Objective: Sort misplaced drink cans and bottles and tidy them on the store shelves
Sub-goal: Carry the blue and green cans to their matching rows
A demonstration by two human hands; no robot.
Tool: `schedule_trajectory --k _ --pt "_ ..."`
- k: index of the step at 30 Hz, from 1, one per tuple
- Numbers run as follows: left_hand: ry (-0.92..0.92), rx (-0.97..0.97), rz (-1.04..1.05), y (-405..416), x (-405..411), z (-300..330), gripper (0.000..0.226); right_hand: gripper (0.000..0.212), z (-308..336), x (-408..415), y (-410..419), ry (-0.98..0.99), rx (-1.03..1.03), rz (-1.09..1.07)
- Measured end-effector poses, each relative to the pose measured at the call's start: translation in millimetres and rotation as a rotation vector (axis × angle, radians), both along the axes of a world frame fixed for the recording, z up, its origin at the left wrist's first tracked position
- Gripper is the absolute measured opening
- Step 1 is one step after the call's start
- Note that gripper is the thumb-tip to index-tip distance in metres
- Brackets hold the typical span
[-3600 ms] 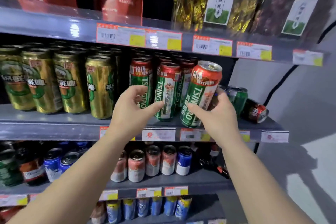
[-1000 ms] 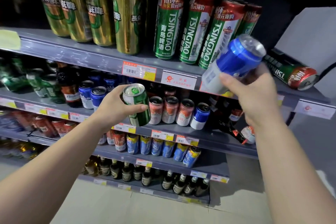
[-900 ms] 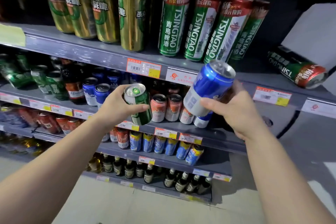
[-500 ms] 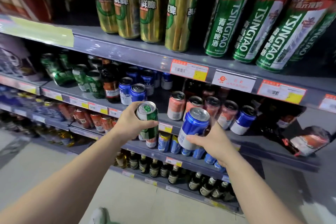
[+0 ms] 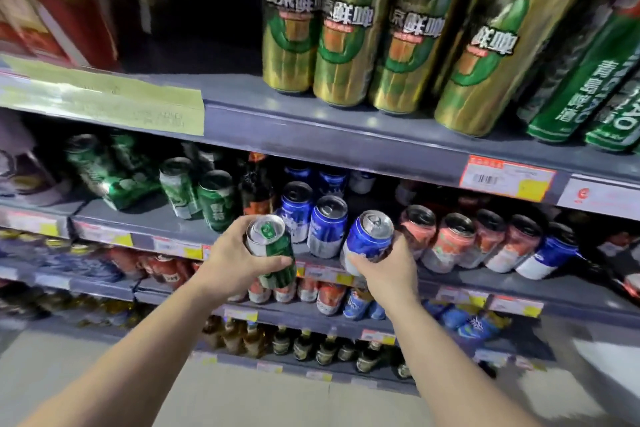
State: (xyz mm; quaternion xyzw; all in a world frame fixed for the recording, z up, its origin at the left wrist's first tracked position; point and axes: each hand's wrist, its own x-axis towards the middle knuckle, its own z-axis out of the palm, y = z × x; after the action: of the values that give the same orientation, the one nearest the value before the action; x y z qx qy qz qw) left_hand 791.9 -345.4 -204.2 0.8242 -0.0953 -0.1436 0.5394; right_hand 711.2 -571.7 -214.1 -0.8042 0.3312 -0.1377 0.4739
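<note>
Head view: left hand (image 5: 235, 262) wraps a green can (image 5: 273, 253), fingers (image 5: 277, 262) curled round its lower body and thumb on the far side; can is upright with a slight tilt, silver top with green tab facing the camera, held just in front of the middle shelf (image 5: 166, 224) edge. Right hand (image 5: 389, 269) grips a blue can (image 5: 367, 241) from below and behind, fingers closed round its white lower half; can leans top-left, at the shelf front just right of two blue cans (image 5: 313, 222) standing on that shelf. Right of it, a row of pink-and-white cans (image 5: 450, 243) leaning back, then one more blue-and-white can (image 5: 547, 251) at the row's end. Left part of the same shelf: green cans (image 5: 197, 192), some upright, a shrink-wrapped green pack (image 5: 114, 177) lying tilted, and a dark bottle (image 5: 256, 189) between the green and the blue ones. Top shelf (image 5: 346, 135): four tall gold cans (image 5: 377, 31) in a row, tall green cans (image 5: 588, 80) at their right, yellow strip label (image 5: 104, 97) on the left edge, orange price tag (image 5: 507, 178) on the right edge. Lower shelves hold red cans (image 5: 162, 269), small blue cans (image 5: 360, 303) and a bottom row of dark bottles (image 5: 311, 347); labels are too blurred to read. Pale floor (image 5: 242, 399) below.
</note>
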Motion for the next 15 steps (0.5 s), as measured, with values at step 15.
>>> schedule_trajectory --k 15 --pt "0.025 -0.102 0.036 6.7 -11.9 -11.9 0.073 0.050 -10.3 35.9 -7.9 0.198 -0.055 -0.018"
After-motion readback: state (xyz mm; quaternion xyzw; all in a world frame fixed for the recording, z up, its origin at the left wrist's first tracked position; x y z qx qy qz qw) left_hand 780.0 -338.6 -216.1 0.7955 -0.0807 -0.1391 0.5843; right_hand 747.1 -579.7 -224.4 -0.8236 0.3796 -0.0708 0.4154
